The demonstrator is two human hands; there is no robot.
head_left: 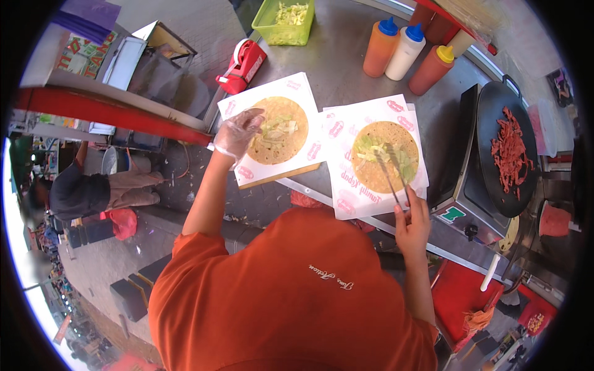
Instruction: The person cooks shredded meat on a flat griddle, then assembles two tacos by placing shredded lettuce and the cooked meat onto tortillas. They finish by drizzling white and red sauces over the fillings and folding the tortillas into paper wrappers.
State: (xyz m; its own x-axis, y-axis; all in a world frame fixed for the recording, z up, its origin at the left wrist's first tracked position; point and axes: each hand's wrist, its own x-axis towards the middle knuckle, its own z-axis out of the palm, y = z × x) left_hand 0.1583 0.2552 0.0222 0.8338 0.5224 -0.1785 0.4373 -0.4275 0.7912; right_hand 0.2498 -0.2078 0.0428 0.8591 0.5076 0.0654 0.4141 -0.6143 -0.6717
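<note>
My left hand (238, 133), in a clear plastic glove, reaches over the left edge of a round flatbread (296, 127). Its fingers stretch toward the shredded lettuce (276, 132) on top and hold nothing that I can see. That flatbread lies on printed white paper (303, 86). Bare fingers of my right hand (413, 219) are closed on metal tongs (391, 170). The tongs' blurred arms reach over a second flatbread (374, 182), among its pale green lettuce (371, 151). This one rests on another printed sheet (346, 207).
Beyond the papers stand a red tape dispenser (243, 66), a green tub (281, 34) of shredded lettuce and several squeeze bottles (404, 52). At right, a round black griddle (495, 179) carries reddish meat strips (512, 151). A red post (111, 115) borders the left side; a person (80, 191) is beyond it.
</note>
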